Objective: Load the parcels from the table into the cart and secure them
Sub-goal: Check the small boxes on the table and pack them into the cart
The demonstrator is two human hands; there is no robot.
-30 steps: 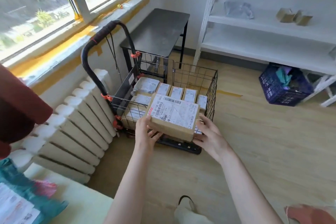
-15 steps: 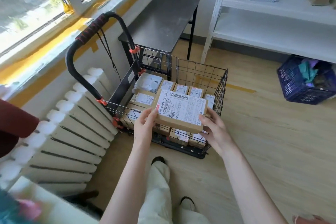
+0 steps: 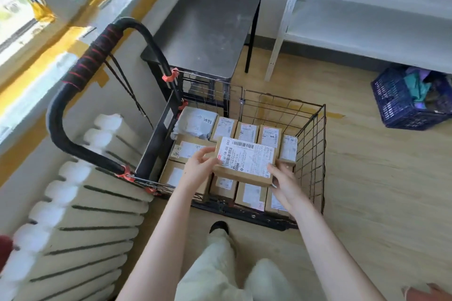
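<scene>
A flat brown parcel with a white barcode label is held inside the black wire-basket cart, just above the parcels lying there. My left hand grips its left edge and my right hand grips its right near corner. Several labelled brown parcels and a grey mailer bag fill the cart's floor. The cart's black handle, wrapped in red cord, arches up at the left. A black strap hangs from it.
A white radiator stands close at the cart's left, under the window sill. A dark table stands behind the cart. White shelving lines the back right, with a blue crate under it. Wooden floor lies open to the right.
Both hands have lowered the parcel further into the cart, down toward the parcels below. The camera has come closer and tilted down.
</scene>
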